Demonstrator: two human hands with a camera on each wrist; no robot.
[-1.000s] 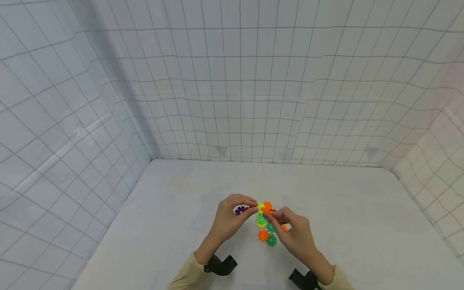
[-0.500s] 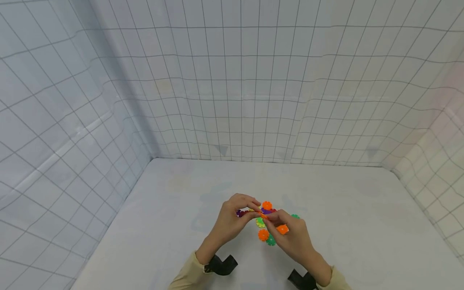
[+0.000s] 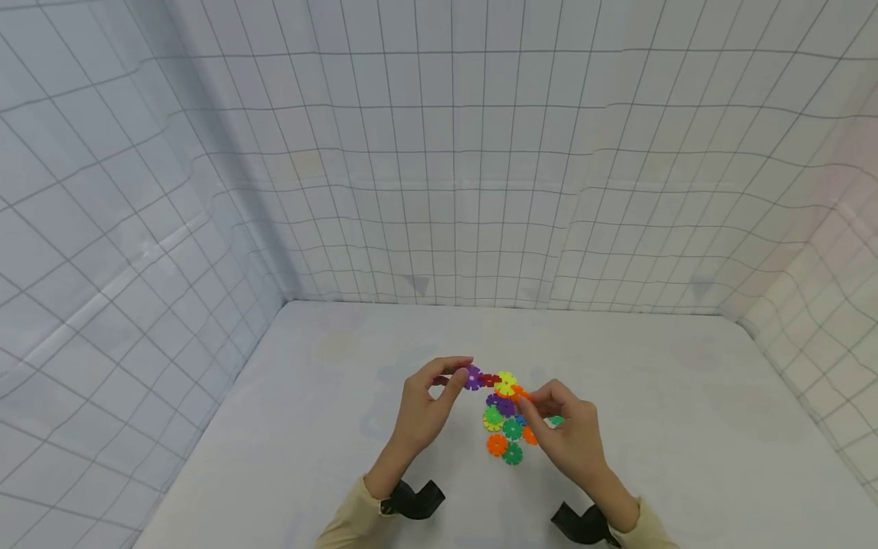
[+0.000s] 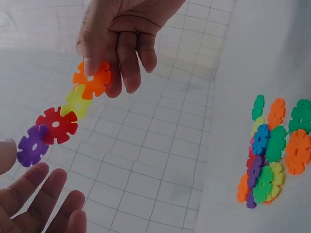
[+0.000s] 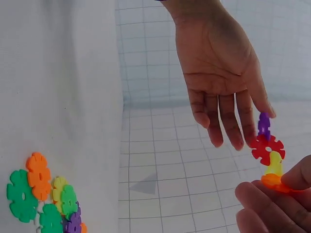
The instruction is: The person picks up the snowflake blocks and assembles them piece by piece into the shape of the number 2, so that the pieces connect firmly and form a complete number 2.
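A short chain of snowflake-shaped plastic discs is stretched between my two hands above the table. It runs from a purple disc (image 4: 33, 145) through a red disc (image 4: 57, 124) and a yellow disc (image 4: 77, 103) to an orange disc (image 4: 92, 80). My left hand (image 3: 425, 408) pinches the purple end between thumb and index finger. With thumb and fingers, my right hand (image 3: 565, 435) holds the orange end. The slots of neighbouring discs appear interlocked. In the right wrist view, the orange disc is partly covered by the right thumb.
Loose discs in several colours lie in a cluster below the hands, among them a green disc (image 3: 512, 454) and an orange disc (image 3: 497, 444). White table surface (image 3: 329, 366) surrounds them. A white wall with a grid pattern (image 3: 439, 191) stands behind.
The left hand has shifted from the yellow disc to the purple end, after both hands met at the orange and yellow discs. The chain now spans between the hands, raised slightly.
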